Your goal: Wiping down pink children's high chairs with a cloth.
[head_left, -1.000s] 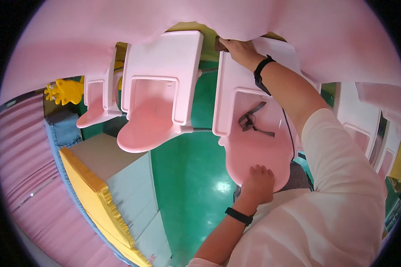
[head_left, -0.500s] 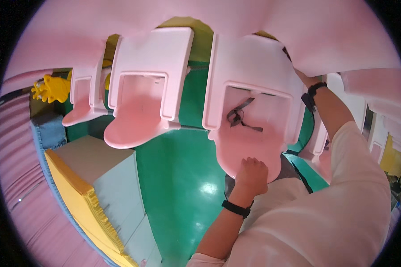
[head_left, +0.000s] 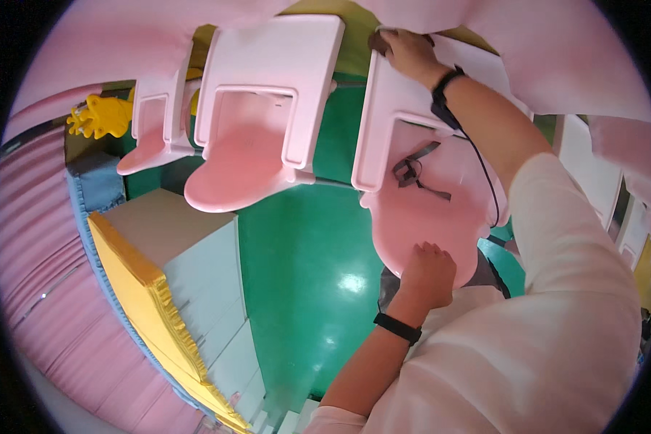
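Here, three pink plastic chairs stand in a row; the nearest pink plastic chair (head_left: pixel 427 195), over the green floor (head_left: pixel 304 275), is grasped by both grips: left hand (head_left: pixel 428 273) on its seat front, right hand (head_left: pixel 405 50) on its backrest top.

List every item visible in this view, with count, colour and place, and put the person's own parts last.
Pink plastic child chairs: three fully seen, in a row across the top; the right one is under both hands.
Dark strap with buckle: one, grey-black, lying on the right chair's seat.
Yellow toy figure: one, upper left, behind the chairs.
Foam block with yellow top edge and pale green side: one, lower left.
Green glossy floor: centre.
Pink curtain-like ribbed surface: far left.
White furniture: right edge, details unclear.
Black wristbands: two, one on each wrist.
Left hand: on the front edge of the right chair's seat.
Right hand: on the top of that chair's backrest.
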Demonstrator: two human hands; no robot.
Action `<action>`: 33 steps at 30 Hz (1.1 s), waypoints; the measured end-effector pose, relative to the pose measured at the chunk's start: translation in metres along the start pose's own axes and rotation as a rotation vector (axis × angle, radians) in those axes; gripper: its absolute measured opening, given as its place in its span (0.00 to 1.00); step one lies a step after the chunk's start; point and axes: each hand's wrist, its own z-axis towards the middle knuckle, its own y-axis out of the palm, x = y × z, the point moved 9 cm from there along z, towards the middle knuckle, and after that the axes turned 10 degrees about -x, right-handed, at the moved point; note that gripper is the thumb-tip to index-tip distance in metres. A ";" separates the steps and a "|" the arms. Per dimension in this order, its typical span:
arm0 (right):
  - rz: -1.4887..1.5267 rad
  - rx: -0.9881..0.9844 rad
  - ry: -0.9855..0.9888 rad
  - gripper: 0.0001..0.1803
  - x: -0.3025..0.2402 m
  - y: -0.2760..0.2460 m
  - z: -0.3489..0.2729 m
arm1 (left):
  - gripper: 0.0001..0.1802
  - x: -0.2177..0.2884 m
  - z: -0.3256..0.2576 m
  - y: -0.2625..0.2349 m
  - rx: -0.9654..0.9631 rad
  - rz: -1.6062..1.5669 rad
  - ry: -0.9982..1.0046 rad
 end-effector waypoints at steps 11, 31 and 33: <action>-0.009 -0.216 -0.392 0.25 -0.001 -0.014 -0.119 | 0.19 -0.001 0.000 0.008 -0.031 0.033 -0.018; -0.021 0.003 0.047 0.28 0.112 -0.038 -0.081 | 0.24 0.004 0.003 0.001 -0.069 0.016 0.005; 0.053 -0.016 0.146 0.26 0.101 -0.029 -0.058 | 0.21 0.001 -0.003 -0.001 -0.002 0.003 -0.009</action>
